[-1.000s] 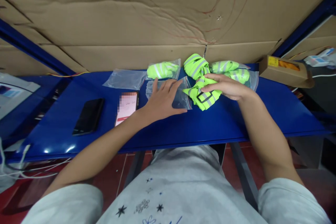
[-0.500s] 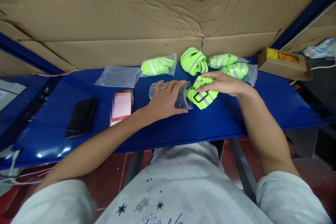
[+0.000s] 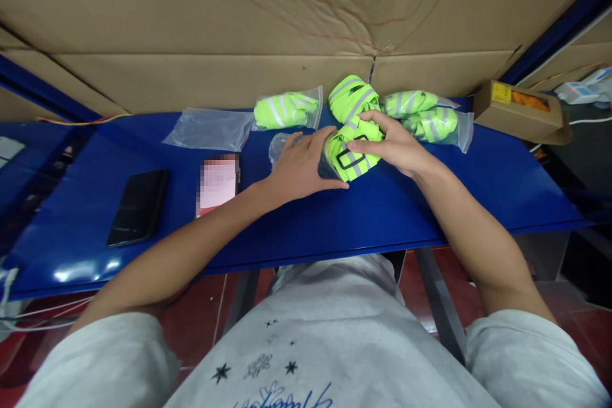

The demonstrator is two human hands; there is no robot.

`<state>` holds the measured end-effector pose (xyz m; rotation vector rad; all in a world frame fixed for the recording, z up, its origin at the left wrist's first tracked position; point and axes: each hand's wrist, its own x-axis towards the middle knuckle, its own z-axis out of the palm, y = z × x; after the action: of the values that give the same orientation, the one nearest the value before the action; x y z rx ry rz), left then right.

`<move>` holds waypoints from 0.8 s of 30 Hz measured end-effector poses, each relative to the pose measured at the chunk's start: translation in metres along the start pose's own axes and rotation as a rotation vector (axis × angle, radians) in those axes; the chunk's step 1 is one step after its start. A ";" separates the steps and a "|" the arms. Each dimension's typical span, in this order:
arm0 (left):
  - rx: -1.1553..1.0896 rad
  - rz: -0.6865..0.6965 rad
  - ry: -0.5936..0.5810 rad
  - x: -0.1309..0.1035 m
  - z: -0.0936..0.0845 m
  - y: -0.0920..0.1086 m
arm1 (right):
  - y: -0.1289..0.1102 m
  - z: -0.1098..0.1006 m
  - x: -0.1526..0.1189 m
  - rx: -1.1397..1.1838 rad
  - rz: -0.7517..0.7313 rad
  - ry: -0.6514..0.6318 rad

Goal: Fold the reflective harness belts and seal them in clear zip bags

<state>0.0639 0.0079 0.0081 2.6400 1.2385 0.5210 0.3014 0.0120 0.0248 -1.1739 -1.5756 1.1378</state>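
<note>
My left hand (image 3: pixel 303 166) is curved over a clear plastic bag (image 3: pixel 278 148), its thumb at the bag's mouth on the right. A folded neon-yellow strap bundle (image 3: pixel 356 162) with grey stripes and a black buckle sits against that mouth, its left edge within the bag's opening. My right hand (image 3: pixel 394 143) grips the bundle from the right, thumb near the buckle. Touching it from behind is a loose coiled yellow strap (image 3: pixel 351 97). Most of the bag is hidden under my left hand.
Bagged yellow straps (image 3: pixel 282 109) lie behind my left hand, and more bags of straps (image 3: pixel 433 124) lie to the right. A flat clear bag (image 3: pixel 210 129), a lit phone (image 3: pixel 217 182) and a dark phone (image 3: pixel 138 207) are at left. A cardboard box (image 3: pixel 519 116) stands at far right.
My right hand has moved left with the strap bundle, whose left edge has gone into the bag's mouth. My left hand stays over the bag. The camera view has shifted slightly.
</note>
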 end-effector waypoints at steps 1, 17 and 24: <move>0.027 -0.001 0.010 0.000 -0.001 0.000 | 0.002 0.002 0.001 -0.032 -0.037 0.029; 0.182 -0.065 0.048 -0.002 0.006 -0.002 | 0.027 0.034 0.000 -0.236 -0.368 0.327; 0.196 -0.009 0.053 -0.004 0.008 -0.001 | 0.033 0.039 0.006 -0.055 -0.229 0.388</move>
<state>0.0638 0.0057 -0.0001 2.7953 1.3822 0.4954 0.2702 0.0156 -0.0159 -1.1358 -1.4025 0.6745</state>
